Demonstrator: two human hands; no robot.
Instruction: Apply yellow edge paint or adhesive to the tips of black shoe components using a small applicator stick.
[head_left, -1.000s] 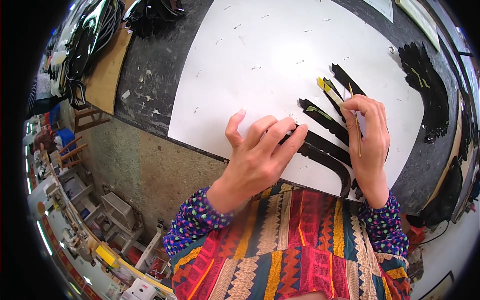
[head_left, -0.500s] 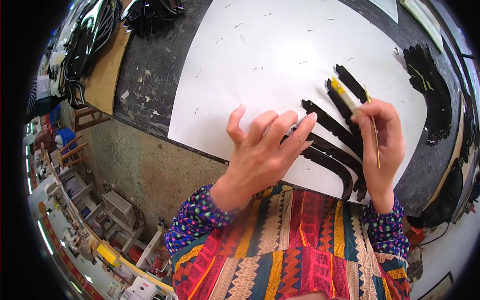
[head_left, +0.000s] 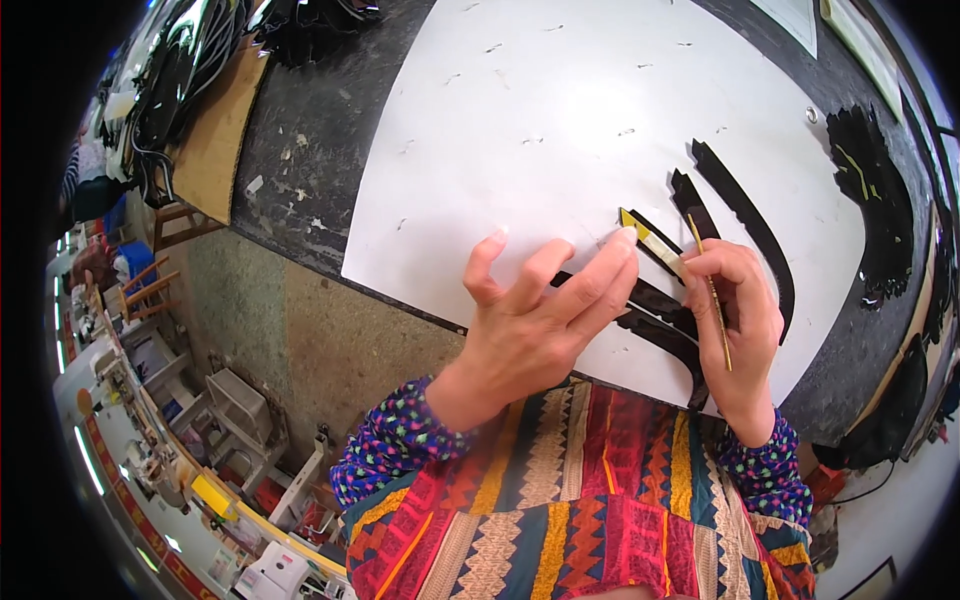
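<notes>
Several curved black strips fan out on a white board (head_left: pixel 520 200). My right hand (head_left: pixel 737 330) is closed on a small brush (head_left: pixel 665 252) with a yellow tip and a pale handle, and also on a thin yellow-brown stick (head_left: pixel 708 280). The brush tip lies against the far end of one black strip (head_left: pixel 648 222). My left hand (head_left: pixel 550 315) has its fingers spread over the board. Its index fingertip is right by the yellow tip; its thumb is hidden. Nearer me are another strip (head_left: pixel 665 300) and a curved one (head_left: pixel 665 338), both partly covered by my hands.
Beyond my right hand lie two more strips, a short one (head_left: pixel 690 195) and a long one (head_left: pixel 750 215). A stack of black pieces (head_left: pixel 870 205) sits at the right. Black glossy material (head_left: pixel 190 90) rests on cardboard (head_left: pixel 215 150) at the far left. A wooden stool (head_left: pixel 180 225) stands below.
The brush has moved left and nearer, onto a strip beside my left fingertips. One strip now lies farther right, apart from the others. My left hand has hardly moved.
</notes>
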